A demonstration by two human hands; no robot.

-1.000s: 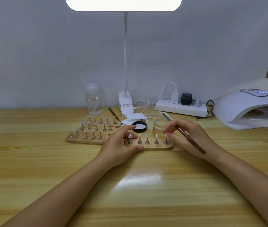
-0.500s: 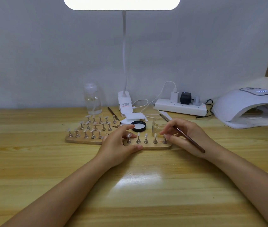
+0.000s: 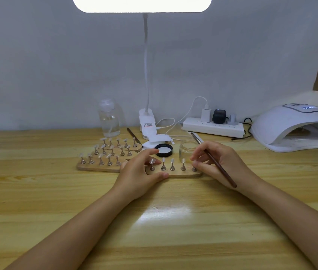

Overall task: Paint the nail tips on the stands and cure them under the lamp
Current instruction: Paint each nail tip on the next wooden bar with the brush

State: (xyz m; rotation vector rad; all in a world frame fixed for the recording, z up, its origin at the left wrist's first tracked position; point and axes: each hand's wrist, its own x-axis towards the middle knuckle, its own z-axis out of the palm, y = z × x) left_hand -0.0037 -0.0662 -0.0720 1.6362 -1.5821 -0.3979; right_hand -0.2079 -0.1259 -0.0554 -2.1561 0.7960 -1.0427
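Note:
A small wooden stand board (image 3: 179, 174) with several metal pegs carrying clear nail tips lies in front of me. My left hand (image 3: 140, 172) grips its left end, thumb on the near edge and fingers behind the leftmost peg. My right hand (image 3: 220, 164) holds a brown brush (image 3: 215, 164) slanted across the fingers, while its fingertips pinch the tip on the rightmost peg (image 3: 194, 168). A clear glass jar (image 3: 187, 150) stands open just behind the board. The white curing lamp (image 3: 294, 127) sits at the far right.
Three more wooden boards of nail tips (image 3: 105, 158) lie to the left. A black jar lid (image 3: 164, 150), a clear bottle (image 3: 109, 118), a second brush (image 3: 133, 135), the desk lamp's base (image 3: 148, 123) and a power strip (image 3: 212, 126) line the back of the table.
My right fingertips have moved down from above the jar onto the rightmost peg's tip. The left hand has stayed on the board.

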